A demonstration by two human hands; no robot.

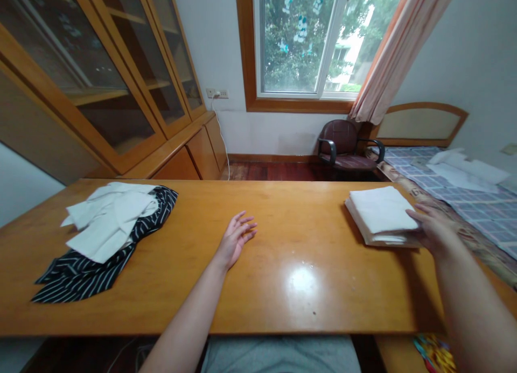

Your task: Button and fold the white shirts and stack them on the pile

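My left hand point(238, 236) rests over the middle of the wooden table, palm turned inward, fingers loosely spread and nothing in them. On the right, my right hand point(432, 227) grips the near right edge of a folded white cloth stack point(379, 211); part of its fingers is hidden behind the cloth. The stack looks squared, with several layers showing along its front side. At the left end of the table lies a loose heap of white cloth point(115, 211), crumpled on top of a black-and-white striped garment point(89, 273).
The glossy wooden table point(274, 303) spans the view. Beyond it are a glass-door cabinet point(161, 82), a maroon armchair point(343, 141) and a window point(299, 44). A bed point(464, 190) with a checked cover stands at the right. Something colourful point(434, 354) sits low at the front right.
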